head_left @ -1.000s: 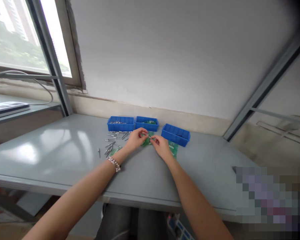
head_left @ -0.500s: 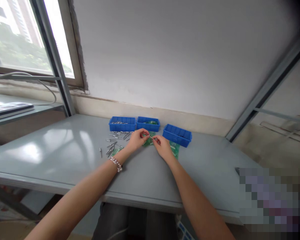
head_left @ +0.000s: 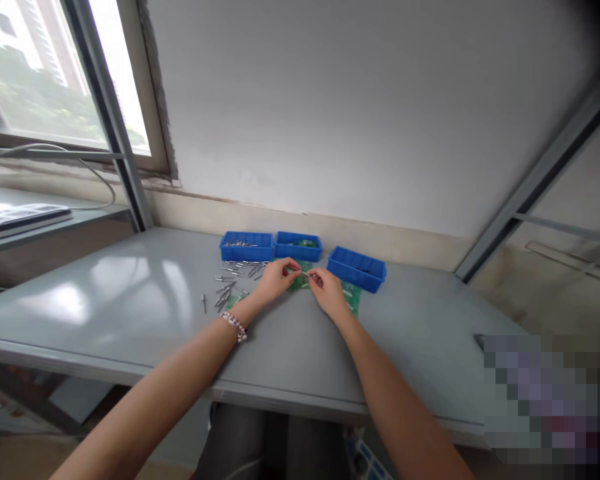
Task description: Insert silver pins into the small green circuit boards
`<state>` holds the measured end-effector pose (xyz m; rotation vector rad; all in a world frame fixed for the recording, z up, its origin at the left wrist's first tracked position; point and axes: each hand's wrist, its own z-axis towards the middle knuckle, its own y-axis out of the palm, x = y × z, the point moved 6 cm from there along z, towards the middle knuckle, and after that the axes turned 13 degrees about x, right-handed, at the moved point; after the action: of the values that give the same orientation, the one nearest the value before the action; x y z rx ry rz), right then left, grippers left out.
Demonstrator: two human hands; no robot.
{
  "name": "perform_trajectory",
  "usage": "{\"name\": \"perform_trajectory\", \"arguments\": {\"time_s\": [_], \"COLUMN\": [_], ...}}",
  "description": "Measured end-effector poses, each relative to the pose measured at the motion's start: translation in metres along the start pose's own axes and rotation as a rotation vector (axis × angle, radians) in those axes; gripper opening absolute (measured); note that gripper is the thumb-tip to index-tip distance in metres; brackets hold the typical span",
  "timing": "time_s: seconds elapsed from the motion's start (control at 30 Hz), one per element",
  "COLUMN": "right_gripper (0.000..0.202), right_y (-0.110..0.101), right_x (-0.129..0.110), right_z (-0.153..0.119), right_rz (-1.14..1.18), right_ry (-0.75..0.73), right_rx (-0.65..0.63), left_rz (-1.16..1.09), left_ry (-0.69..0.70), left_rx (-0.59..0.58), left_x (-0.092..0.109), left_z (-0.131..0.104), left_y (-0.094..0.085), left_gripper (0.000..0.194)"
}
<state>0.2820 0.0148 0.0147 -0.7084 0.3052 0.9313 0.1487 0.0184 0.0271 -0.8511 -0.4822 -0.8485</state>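
Between my hands is a thin silver blind rivet (head_left: 305, 273), its details too small to make out. My left hand (head_left: 279, 277) pinches its left end, while the fingers of my right hand (head_left: 324, 285) are closed around the right end. Beneath and behind the fingers lies a green printed bag (head_left: 296, 283), partly hidden. Another green bag (head_left: 353, 297) with pale pieces on it sits right of my right hand. Several loose silver rivets (head_left: 224, 294) are scattered left of my left hand, with part of a green bag (head_left: 233, 301) beside my left wrist.
Three blue bins line the back of the grey table (head_left: 300, 353): a left bin (head_left: 247, 253) with silver pieces, a middle bin (head_left: 299, 254) with green material, and a right bin (head_left: 355, 274) with dark contents. Metal posts (head_left: 125, 173) rise at the sides. A pixelated patch covers the right corner.
The view has shifted slightly. Both hands stay at nearly the same place over the green bag, and the rivet between them now lies more level.
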Motion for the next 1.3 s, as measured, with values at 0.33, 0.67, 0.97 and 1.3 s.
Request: {"name": "perform_trajectory", "arguments": {"time_s": [0.33,0.67,0.97,1.3], "right_gripper": [0.014,0.012,0.014,0.016], "right_y": [-0.0018,-0.0017,-0.0013,-0.0009], "right_x": [0.0001,-0.0010,0.0010,0.0038], "right_z": [0.0018,0.0016,0.0009,0.0005], "right_rz": [0.033,0.030,0.021,-0.001], "right_ry": [0.028,0.043,0.072,0.073], "right_rx": [0.019,0.021,0.007,-0.011], "left_rz": [0.157,0.208,0.189,0.157], "left_ry": [0.225,0.246,0.258,0.265], "left_rx": [-0.047,-0.065,-0.056,-0.028], "left_x": [0.0056,0.0045,0.0069,0.0098], "left_z": [-0.0019,-0.0033,-0.0043,-0.0054], "left_y": [0.0017,0.0031,0.0030,0.0015], "left_gripper": [0.009,0.011,0.011,0.013]}}
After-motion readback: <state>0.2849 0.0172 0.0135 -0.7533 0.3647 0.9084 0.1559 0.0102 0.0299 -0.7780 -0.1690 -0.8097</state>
